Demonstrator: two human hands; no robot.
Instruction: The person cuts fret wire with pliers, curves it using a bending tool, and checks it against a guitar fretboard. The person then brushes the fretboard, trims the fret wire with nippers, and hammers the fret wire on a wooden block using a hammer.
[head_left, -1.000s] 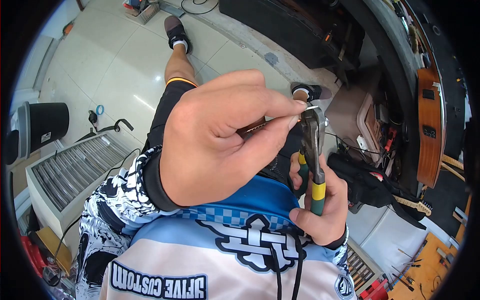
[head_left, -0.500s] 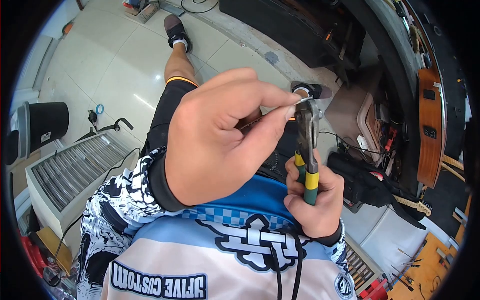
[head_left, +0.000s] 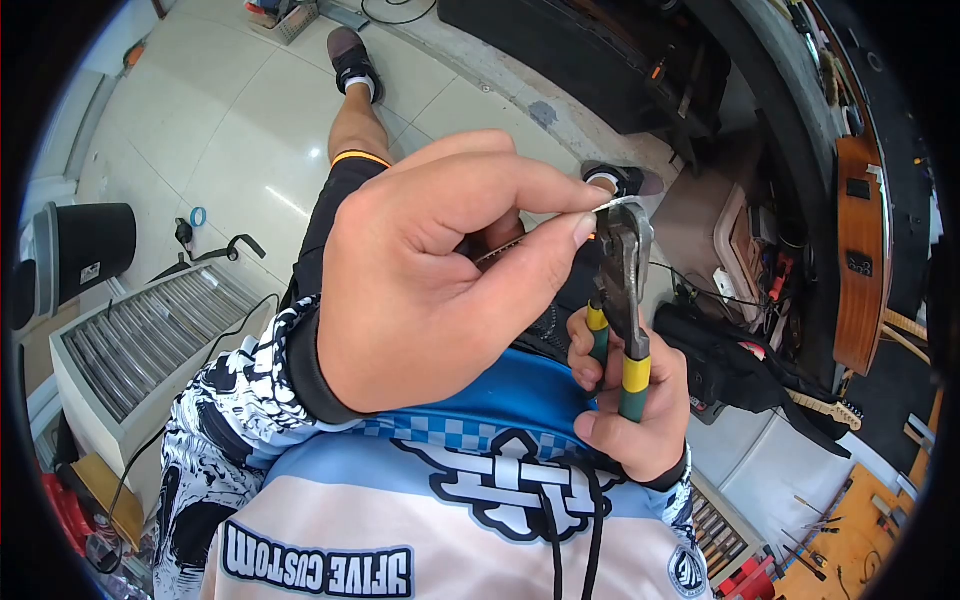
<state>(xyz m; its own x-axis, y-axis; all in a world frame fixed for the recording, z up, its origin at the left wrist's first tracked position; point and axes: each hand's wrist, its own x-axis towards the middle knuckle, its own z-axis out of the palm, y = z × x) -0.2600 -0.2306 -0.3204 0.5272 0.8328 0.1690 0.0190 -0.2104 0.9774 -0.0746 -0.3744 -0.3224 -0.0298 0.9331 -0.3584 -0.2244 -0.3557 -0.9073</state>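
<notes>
Between the thumb and forefinger of my left hand is a thin metal strip that looks like fret wire. Its curved silvery end pokes out past my fingertips, and part of its length shows behind the thumb. My right hand is wrapped round the green and yellow handles of a pair of pliers. The plier head points up, right beside my left fingertips, with the strip's end at its top. The handles stand somewhat apart. Whether the jaws touch the strip I cannot tell.
A white slatted rack stands at the left near a black bin. At the right are a brown plastic box, a black bag, a guitar headstock and a wooden bench with tools.
The pliers have shifted slightly right and down, and their handles are further apart. My left hand has moved a little left, and more of the strip's end shows.
</notes>
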